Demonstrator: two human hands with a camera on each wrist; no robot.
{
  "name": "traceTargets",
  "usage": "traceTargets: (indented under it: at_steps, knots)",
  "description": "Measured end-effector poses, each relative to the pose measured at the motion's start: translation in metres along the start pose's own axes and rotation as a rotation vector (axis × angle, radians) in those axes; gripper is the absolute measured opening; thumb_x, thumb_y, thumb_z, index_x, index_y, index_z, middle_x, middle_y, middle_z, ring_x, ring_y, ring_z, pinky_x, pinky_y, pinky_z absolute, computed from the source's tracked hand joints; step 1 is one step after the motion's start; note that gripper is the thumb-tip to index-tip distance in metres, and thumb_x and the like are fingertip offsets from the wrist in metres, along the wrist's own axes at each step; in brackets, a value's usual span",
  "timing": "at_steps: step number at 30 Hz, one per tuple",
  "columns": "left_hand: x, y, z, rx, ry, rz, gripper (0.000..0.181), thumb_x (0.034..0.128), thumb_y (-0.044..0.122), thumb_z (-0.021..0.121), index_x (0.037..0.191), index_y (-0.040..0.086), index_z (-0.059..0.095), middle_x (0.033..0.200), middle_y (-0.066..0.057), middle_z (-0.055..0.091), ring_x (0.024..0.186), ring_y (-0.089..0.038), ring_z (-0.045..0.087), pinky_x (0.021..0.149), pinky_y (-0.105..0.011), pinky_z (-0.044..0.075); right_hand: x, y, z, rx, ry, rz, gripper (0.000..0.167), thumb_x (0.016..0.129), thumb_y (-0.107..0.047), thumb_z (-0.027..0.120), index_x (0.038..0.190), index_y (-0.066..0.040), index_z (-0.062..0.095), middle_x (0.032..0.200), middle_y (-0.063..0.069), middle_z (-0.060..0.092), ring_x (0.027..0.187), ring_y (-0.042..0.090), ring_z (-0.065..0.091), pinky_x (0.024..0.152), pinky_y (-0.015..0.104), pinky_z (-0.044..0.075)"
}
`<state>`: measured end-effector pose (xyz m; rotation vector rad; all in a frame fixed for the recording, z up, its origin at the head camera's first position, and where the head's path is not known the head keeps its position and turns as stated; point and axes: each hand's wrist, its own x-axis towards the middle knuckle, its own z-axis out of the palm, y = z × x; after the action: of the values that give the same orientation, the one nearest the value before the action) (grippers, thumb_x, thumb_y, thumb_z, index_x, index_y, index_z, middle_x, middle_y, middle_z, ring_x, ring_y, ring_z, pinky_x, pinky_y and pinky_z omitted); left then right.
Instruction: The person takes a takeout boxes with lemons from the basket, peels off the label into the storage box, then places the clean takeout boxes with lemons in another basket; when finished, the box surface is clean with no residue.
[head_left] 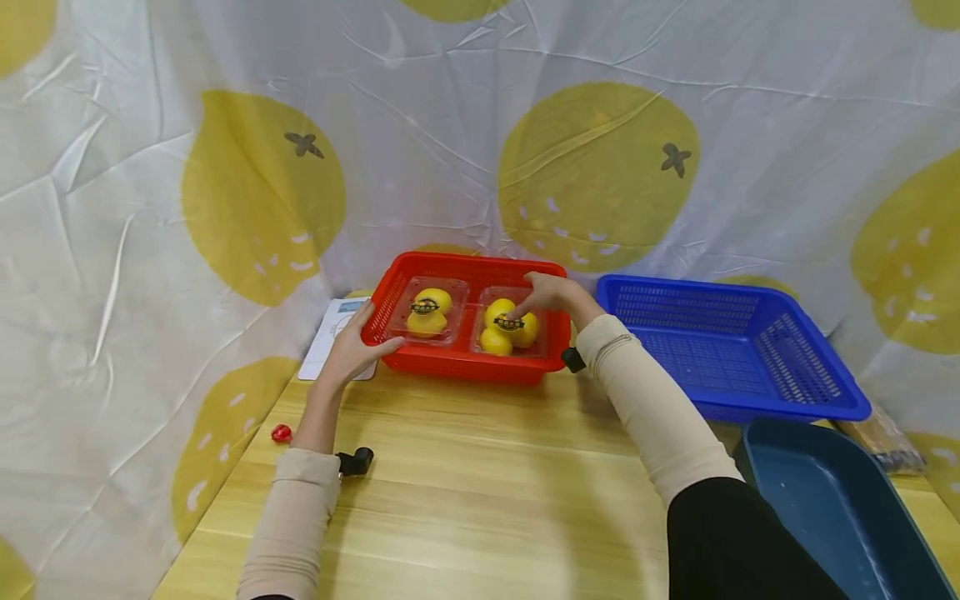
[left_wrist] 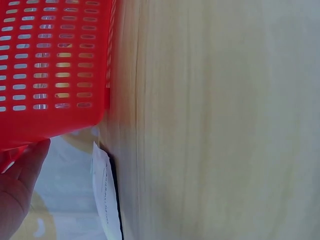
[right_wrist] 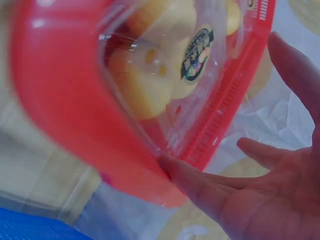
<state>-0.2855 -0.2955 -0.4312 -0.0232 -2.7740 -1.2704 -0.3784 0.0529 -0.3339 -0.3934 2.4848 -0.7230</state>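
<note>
A red slotted plastic basket [head_left: 461, 367] stands at the back of the table. In it lie two clear plastic boxes, the left box [head_left: 453, 329] and the right box [head_left: 543, 343], holding yellow lemon-like fruits [head_left: 427, 321] under dark labels. My left hand [head_left: 348, 346] touches the basket's left front corner, thumb spread over the rim and fingers extended along the side. Over the right box reaches my right hand [head_left: 551, 296]. In the right wrist view its fingers are spread, one fingertip [right_wrist: 172, 167] at the basket's corner beside the box.
To the right sits a blue slotted basket [head_left: 705, 358], with a dark teal tray [head_left: 813, 492] nearer me. A plastic packet [head_left: 888, 442] lies behind that tray. Left of the red basket is a printed paper [head_left: 318, 346]. A small red wrapped item [head_left: 281, 433] lies near the left table edge.
</note>
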Motion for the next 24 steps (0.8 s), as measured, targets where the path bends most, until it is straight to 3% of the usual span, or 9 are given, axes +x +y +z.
traceTargets:
  at_steps: [3,8,10,18,24]
  knots:
    - [0.000,-0.001,0.000,-0.007,0.006,0.000,0.101,0.0823,0.052,0.071,0.158,0.015,0.015,0.165,-0.006,0.012,0.151,-0.035,0.016,0.116,-0.059,0.027,0.005,-0.005,-0.002,0.021,-0.050,0.064,0.102,0.087,-0.039,0.069,0.157,-0.004,0.004,0.165,0.014,0.008,0.150,0.032,0.018,0.121,0.047,0.023]
    - [0.000,0.000,0.002,-0.021,0.014,0.002,0.099,0.0829,0.048,0.072,0.157,0.016,0.016,0.165,-0.005,0.012,0.150,-0.035,0.017,0.115,-0.059,0.029,0.021,-0.006,0.001,0.022,-0.127,0.123,0.099,0.092,-0.045,0.059,0.156,-0.002,-0.003,0.165,0.013,-0.006,0.153,0.029,-0.005,0.125,0.045,0.004]
    - [-0.001,0.002,0.004,-0.026,0.012,0.004,0.100,0.0819,0.050,0.072,0.157,0.016,0.017,0.165,-0.005,0.013,0.150,-0.035,0.019,0.115,-0.059,0.030,0.025,-0.003,0.004,0.046,-0.129,0.137,0.099,0.092,-0.042,0.059,0.155,-0.001,-0.006,0.165,0.015,-0.010,0.153,0.029,-0.007,0.125,0.044,0.002]
    - [-0.004,0.004,0.009,-0.030,0.011,0.024,0.100,0.0806,0.053,0.073,0.157,0.016,0.019,0.165,-0.004,0.016,0.150,-0.033,0.020,0.115,-0.057,0.030,0.024,0.007,0.010,0.193,-0.055,0.168,0.107,0.085,-0.024,0.073,0.155,-0.002,-0.004,0.165,0.013,0.001,0.149,0.029,0.018,0.120,0.043,0.027]
    - [-0.005,0.002,0.007,-0.031,0.016,0.032,0.101,0.0808,0.052,0.073,0.157,0.015,0.019,0.165,-0.005,0.016,0.149,-0.034,0.021,0.115,-0.057,0.031,0.028,0.009,0.013,0.034,-0.118,0.159,0.107,0.085,-0.033,0.073,0.157,-0.005,-0.001,0.165,0.015,-0.001,0.152,0.033,0.005,0.124,0.046,0.016]
